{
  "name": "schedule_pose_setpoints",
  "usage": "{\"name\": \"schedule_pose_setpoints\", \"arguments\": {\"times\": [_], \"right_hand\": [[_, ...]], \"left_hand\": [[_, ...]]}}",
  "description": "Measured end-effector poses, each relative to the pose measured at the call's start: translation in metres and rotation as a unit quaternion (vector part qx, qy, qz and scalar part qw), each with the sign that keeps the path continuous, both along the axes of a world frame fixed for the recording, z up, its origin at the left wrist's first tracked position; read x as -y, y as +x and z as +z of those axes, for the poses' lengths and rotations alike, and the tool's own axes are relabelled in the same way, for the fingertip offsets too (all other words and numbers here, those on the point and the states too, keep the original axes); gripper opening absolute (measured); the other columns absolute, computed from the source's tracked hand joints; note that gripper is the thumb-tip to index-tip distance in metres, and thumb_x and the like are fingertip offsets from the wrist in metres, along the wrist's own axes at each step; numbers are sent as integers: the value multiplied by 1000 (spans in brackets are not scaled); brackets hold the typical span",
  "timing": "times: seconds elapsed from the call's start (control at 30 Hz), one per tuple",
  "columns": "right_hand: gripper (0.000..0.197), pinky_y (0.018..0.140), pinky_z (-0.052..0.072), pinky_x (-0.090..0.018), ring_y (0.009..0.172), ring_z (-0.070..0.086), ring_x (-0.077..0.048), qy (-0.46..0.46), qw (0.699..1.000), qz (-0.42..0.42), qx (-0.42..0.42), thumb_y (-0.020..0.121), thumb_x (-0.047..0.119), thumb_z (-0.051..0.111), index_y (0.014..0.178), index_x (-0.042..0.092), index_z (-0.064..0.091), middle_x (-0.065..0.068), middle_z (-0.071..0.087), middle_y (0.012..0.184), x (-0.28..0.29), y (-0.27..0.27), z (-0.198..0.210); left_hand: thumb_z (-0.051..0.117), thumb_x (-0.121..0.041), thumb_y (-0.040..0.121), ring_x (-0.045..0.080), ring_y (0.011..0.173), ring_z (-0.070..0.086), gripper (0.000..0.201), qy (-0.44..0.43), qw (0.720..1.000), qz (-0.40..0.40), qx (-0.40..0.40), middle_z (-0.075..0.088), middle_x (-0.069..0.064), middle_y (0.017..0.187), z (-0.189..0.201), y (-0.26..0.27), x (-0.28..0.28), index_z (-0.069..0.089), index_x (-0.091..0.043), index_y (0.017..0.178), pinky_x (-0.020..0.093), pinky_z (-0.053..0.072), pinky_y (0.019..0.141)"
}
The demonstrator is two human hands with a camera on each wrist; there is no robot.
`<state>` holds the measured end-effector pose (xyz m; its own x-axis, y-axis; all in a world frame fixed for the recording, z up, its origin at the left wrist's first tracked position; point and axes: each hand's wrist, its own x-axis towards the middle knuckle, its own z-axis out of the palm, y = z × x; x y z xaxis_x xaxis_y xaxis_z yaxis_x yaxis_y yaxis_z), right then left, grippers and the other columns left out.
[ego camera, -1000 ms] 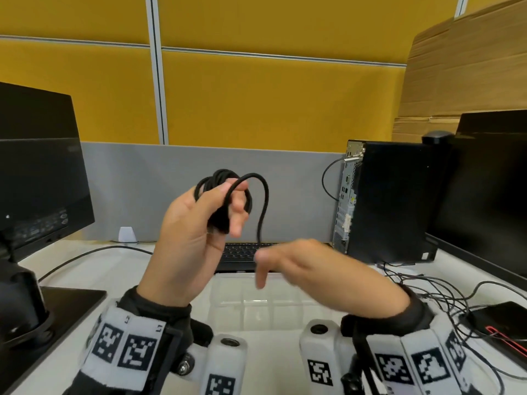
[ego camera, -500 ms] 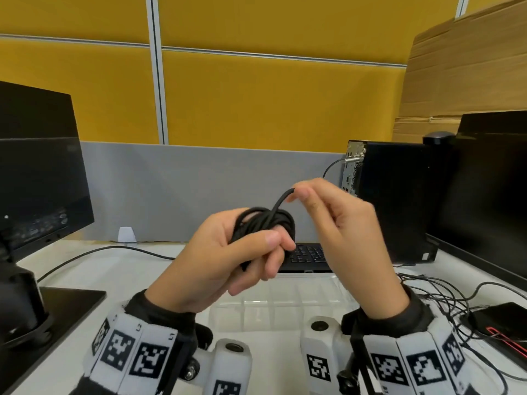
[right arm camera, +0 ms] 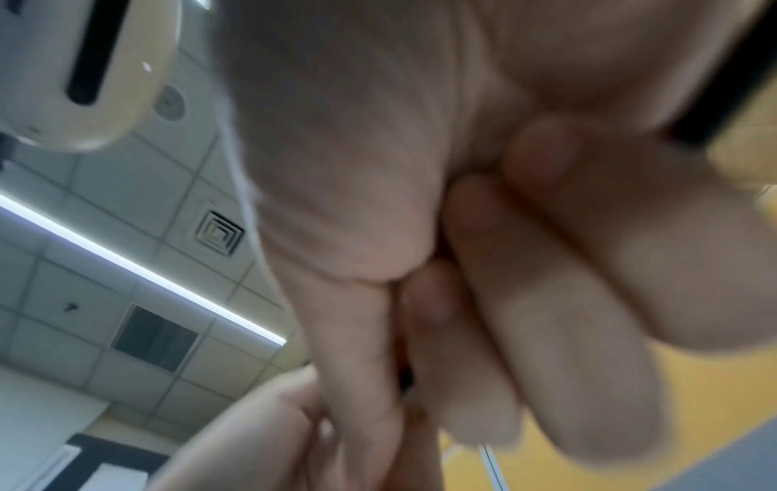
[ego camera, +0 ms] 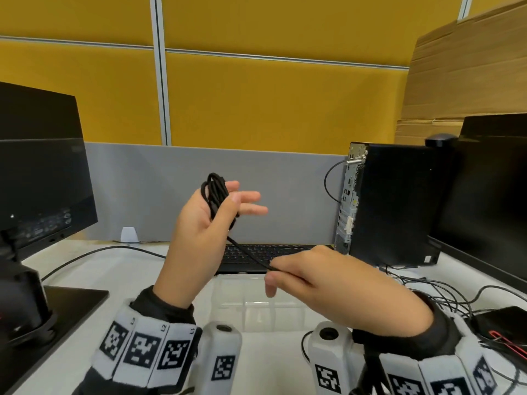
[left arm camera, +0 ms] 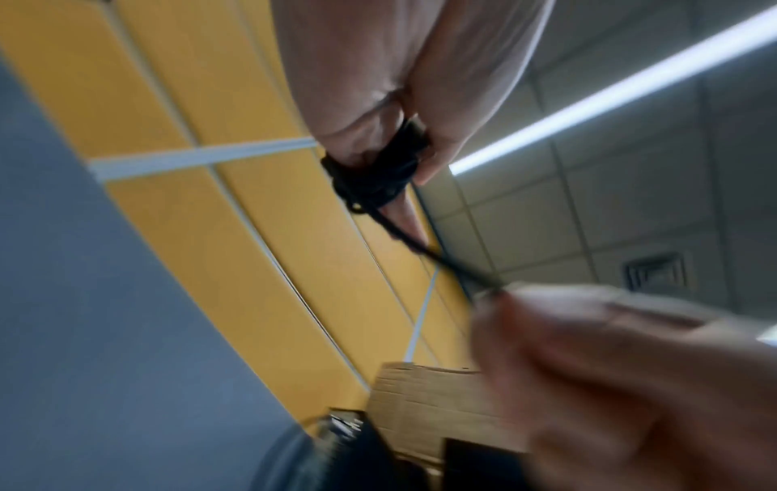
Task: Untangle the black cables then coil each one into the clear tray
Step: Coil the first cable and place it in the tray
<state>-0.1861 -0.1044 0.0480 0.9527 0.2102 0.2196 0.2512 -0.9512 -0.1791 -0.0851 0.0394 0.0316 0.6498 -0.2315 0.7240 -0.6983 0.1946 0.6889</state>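
Observation:
A small coil of black cable [ego camera: 216, 192] is wound around my raised left hand [ego camera: 211, 212], held under the thumb while the other fingers stretch out. The same coil [left arm camera: 374, 179] shows close up in the left wrist view. From the coil a taut strand [ego camera: 248, 252] runs down to my right hand [ego camera: 302, 273], which pinches its free end between thumb and forefinger. The right wrist view shows only curled fingers [right arm camera: 546, 299], blurred. The clear tray [ego camera: 256, 303] lies on the desk below both hands; its visible part holds no cable.
A black keyboard [ego camera: 256, 253] lies behind the tray. A monitor [ego camera: 40, 178] and its stand are at the left, a desktop tower [ego camera: 390, 203] and second monitor [ego camera: 490, 195] at the right. Loose black cables [ego camera: 445, 297] sprawl on the desk at the right.
My left hand rose and opened its fingers, keeping the coil under the thumb. My right hand dropped from beside the coil to just above the tray, drawing the free end taut.

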Motion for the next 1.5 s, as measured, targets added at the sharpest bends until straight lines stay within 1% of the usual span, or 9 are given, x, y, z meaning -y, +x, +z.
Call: {"name": "schedule_pose_setpoints", "arguments": {"times": [0.17, 0.33, 0.63, 0.77, 0.87, 1.03, 1.2, 1.33, 1.5], "right_hand": [[35, 47, 38, -26, 61, 56, -10, -59, 959, -68, 269, 90, 55, 29, 85, 35, 58, 13, 59, 67, -3, -8, 10], [30, 37, 37, -25, 52, 45, -5, -20, 919, -41, 391, 88, 50, 44, 81, 34, 67, 11, 52, 60, 11, 6, 8], [35, 59, 48, -32, 62, 55, -4, 160, 950, 6, 267, 90, 56, 36, 105, 40, 64, 17, 62, 71, 28, 25, 9], [36, 73, 50, -35, 72, 55, -2, 64, 994, -27, 79, 95, 54, 24, 109, 42, 55, 13, 60, 75, 23, 24, -9], [35, 78, 47, -37, 69, 50, -5, -13, 1000, -1, -10, 98, 51, 22, 106, 36, 53, 10, 54, 72, 9, 15, -18], [37, 72, 42, -35, 66, 44, -13, -82, 996, 32, -33, 99, 48, 26, 98, 26, 56, 10, 40, 60, -9, -5, -11], [34, 67, 45, -35, 65, 47, -13, -57, 994, -11, 97, 93, 55, 24, 78, 30, 42, 9, 44, 61, 4, -8, 2], [38, 48, 27, -22, 52, 40, -7, -59, 983, -24, 172, 84, 65, 15, 75, 37, 40, 12, 41, 53, 13, -6, 9], [41, 42, 31, -18, 52, 47, -3, -70, 960, -19, 271, 86, 61, 28, 77, 34, 58, 17, 51, 55, 17, -4, 12]], "left_hand": [[40, -62, 87, 5, 74, 63, 51, 193, 980, 28, 46, 70, -3, 71, -3, -6, -3, 59, -14, 84, 22, 46, 77], [37, -61, 83, 13, 51, 54, 57, 245, 962, -119, 26, 64, 9, 61, -1, -11, -2, 59, -8, 82, 36, 49, 73], [44, -36, 89, 10, 34, 43, 36, 125, 955, -266, -20, 58, 3, 48, 8, -17, -8, 63, -12, 71, 20, 44, 56], [43, -38, 82, 10, 39, 50, 39, -114, 945, -286, -110, 56, 2, 42, 18, -26, -7, 69, -17, 62, 16, 47, 54], [35, -26, 94, 9, 61, 61, 41, -247, 901, -327, -142, 63, 0, 65, 20, -23, -5, 67, -6, 79, 16, 51, 64], [33, -38, 98, 18, 104, 64, 32, -35, 995, -97, -6, 74, -1, 94, -2, -6, 7, 57, -18, 101, 31, 39, 99], [21, -82, 76, 2, 100, 59, 85, 144, 986, -78, 19, 71, -3, 88, -11, 2, 1, 69, -11, 76, 20, 38, 93], [28, -74, 78, 11, 91, 65, 71, 169, 981, -94, -10, 71, 2, 77, -7, -2, -1, 59, -13, 98, 33, 41, 92], [54, -62, 74, 12, 88, 66, 48, 262, 959, -111, 17, 71, 2, 73, -5, -1, -4, 56, -19, 96, 37, 48, 90]]}}
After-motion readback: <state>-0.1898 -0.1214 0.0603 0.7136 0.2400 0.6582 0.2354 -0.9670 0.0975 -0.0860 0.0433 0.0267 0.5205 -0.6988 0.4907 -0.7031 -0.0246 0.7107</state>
